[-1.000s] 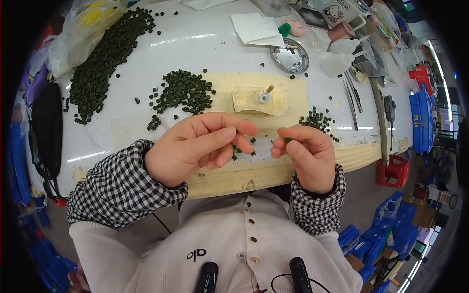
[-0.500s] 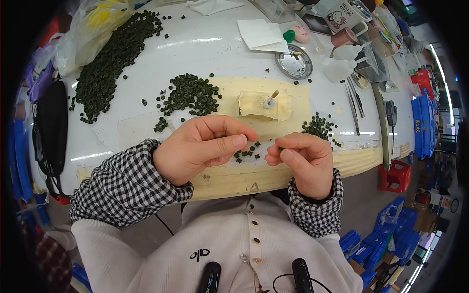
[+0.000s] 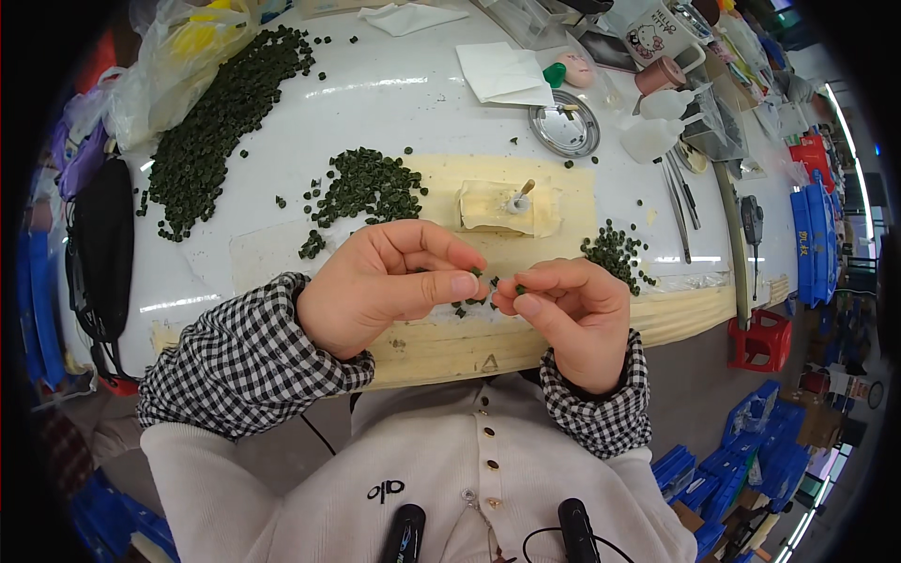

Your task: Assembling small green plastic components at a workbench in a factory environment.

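My left hand is closed in a pinch, with a small dark green part at the tips of its thumb and forefinger. Facing it, my right hand pinches another small green part. The fingertips are close together but apart, over the near edge of the table. Partly hidden behind and below them lie several loose dark green pieces. Beyond my hands stands a block wrapped in yellowish tape, with a short brown peg sticking up from its white socket.
A medium pile of green parts and a larger heap lie left; a smaller pile lies right. Tweezers, a round metal dish, white paper, squeeze bottles and a mug stand or lie farther off.
My right hand has moved slightly left, bringing its fingertips nearer my left hand's. Green parts now show at the fingertips of both hands. My left hand has barely shifted.
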`<state>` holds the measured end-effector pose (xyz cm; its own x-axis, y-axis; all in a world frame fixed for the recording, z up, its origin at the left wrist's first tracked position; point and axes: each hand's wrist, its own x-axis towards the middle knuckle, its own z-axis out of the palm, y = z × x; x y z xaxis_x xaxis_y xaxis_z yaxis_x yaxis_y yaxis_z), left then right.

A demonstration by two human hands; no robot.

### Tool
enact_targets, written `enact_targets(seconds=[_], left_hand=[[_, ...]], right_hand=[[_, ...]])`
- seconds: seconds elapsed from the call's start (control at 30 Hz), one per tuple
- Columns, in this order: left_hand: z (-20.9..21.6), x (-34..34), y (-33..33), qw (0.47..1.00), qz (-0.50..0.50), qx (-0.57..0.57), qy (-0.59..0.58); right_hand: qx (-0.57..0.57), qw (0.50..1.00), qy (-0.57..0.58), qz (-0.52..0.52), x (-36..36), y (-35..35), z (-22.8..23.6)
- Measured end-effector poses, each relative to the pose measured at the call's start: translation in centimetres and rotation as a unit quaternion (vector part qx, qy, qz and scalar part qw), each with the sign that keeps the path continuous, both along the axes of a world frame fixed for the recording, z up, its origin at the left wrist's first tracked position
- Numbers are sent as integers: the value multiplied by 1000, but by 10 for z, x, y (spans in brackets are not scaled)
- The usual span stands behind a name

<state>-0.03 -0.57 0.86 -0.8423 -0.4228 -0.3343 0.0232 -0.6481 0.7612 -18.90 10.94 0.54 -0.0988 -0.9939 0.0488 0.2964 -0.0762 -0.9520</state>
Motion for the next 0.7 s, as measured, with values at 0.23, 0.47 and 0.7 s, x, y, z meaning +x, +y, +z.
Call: enact_targets(seconds=[0.23, 0.47, 0.7], left_hand=[[2, -3, 4, 995, 13, -96, -28], [5, 0, 4, 993, 10, -113, -41], [3, -2, 8, 992, 38, -123, -14]], right_hand=[[2, 997, 65, -42, 7, -1, -1], [-84, 962, 252, -65, 10, -7, 1], [-99, 941, 315, -78, 12, -5, 5]])
